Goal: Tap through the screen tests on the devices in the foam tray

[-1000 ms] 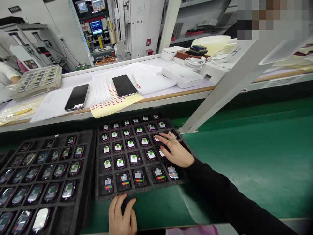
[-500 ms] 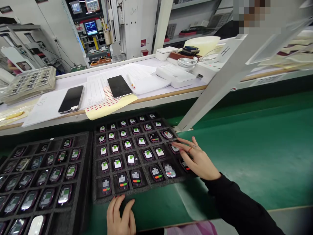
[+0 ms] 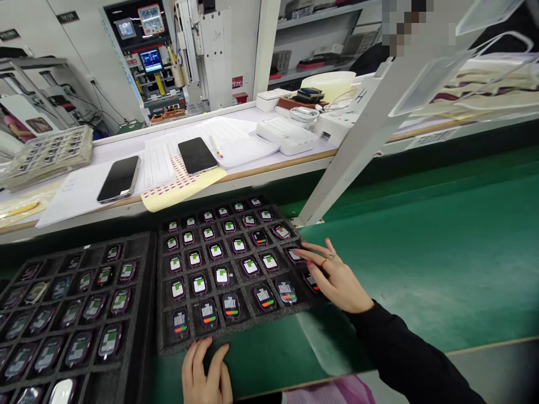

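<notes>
A black foam tray point(image 3: 165, 348) with several lit smartwatches point(image 3: 222, 275) in its cells lies on the green conveyor belt point(image 3: 421, 264). My right hand point(image 3: 334, 276) lies flat with fingers spread on the tray's right edge, its fingertips on a watch point(image 3: 293, 253) in the rightmost column. At the tray's near edge my left hand point(image 3: 205, 373) rests on the belt, fingers stretched out and touching the foam. Neither hand holds anything.
A second foam tray point(image 3: 138, 359) of watches sits to the left. Behind the belt a white bench point(image 3: 126, 147) carries two dark phones point(image 3: 118, 178), a yellow sticker sheet point(image 3: 181, 182), papers and white boxes point(image 3: 286, 134). A slanted white post point(image 3: 349, 151) stands right of the tray.
My right hand slid from the middle-right cells out to the tray's right edge. My left hand stayed at the near edge. The view tilted up slightly.
</notes>
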Available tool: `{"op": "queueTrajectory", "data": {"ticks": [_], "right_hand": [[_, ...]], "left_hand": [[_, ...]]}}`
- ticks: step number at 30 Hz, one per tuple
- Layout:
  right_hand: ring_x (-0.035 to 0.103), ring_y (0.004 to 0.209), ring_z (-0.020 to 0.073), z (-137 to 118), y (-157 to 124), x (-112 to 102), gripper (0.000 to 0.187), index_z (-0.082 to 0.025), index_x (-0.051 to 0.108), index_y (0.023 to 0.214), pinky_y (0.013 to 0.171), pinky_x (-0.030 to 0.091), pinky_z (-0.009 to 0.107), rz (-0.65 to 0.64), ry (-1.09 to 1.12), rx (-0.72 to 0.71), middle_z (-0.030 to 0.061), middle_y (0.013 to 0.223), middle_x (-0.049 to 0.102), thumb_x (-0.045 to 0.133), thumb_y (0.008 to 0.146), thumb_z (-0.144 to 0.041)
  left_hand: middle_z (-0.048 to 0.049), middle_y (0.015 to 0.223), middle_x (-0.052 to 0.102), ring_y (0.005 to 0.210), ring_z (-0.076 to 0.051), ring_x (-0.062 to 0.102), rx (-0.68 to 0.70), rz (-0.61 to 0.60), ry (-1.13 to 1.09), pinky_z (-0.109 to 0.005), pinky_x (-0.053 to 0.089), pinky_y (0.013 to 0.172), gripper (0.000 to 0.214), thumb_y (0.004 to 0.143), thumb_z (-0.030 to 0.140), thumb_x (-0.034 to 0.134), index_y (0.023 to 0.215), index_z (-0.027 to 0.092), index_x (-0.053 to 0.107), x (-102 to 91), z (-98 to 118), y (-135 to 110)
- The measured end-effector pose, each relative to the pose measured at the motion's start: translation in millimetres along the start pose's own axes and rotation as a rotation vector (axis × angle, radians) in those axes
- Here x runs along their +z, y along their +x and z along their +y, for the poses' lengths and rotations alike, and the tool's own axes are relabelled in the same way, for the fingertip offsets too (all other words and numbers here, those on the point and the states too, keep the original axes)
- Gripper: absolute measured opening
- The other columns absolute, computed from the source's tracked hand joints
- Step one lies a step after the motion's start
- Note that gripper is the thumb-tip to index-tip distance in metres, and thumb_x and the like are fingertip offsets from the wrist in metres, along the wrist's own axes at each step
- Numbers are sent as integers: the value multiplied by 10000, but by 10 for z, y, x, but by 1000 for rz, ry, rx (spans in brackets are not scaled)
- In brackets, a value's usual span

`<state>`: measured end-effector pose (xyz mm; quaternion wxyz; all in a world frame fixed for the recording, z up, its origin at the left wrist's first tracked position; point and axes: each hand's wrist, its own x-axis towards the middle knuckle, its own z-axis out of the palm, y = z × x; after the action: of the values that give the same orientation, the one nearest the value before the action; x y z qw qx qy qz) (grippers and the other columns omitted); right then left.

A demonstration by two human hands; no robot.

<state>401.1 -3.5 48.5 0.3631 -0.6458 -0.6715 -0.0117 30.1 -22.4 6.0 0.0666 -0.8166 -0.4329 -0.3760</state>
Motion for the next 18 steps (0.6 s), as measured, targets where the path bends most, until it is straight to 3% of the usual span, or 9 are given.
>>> {"op": "queueTrajectory", "data": {"ticks": [4, 8, 13, 18], "right_hand": [[581, 1254, 312, 26, 42, -21, 361, -193, 645, 1240, 1202, 163, 714, -108, -21, 4, 111, 1189, 693, 367, 1014, -242], [606, 1205, 308, 64, 42, -62, 373, -197, 648, 1222, 1211, 169, 689, -14, -66, 62, 97, 1166, 705, 350, 1007, -257], [664, 1034, 343, 120, 17, 7, 350, -184, 631, 1165, 1134, 211, 777, 10, -83, 161, 99, 1053, 739, 348, 1013, -323], [630, 1151, 326, 70, -1, 54, 361, -191, 596, 1240, 1156, 226, 747, 20, -50, 140, 115, 1250, 679, 328, 1063, -358]], "left_hand": [[-74, 1138, 662, 1102, -250, 604, -17, -13, 12, -383, 485, 969, 288, 882, 60, 601, 989, 268, 768, -5, 15, -10], [-78, 1136, 663, 1103, -246, 605, -11, -24, 26, -380, 497, 962, 274, 887, 79, 594, 990, 266, 766, -14, 13, -7], [-79, 1135, 661, 1108, -242, 600, 21, -3, 30, -378, 505, 952, 293, 869, 59, 604, 998, 267, 765, -5, -10, 4], [-78, 1137, 659, 1110, -239, 598, 16, 1, 13, -373, 501, 958, 297, 869, 49, 604, 992, 265, 766, -3, -6, 10]]}}
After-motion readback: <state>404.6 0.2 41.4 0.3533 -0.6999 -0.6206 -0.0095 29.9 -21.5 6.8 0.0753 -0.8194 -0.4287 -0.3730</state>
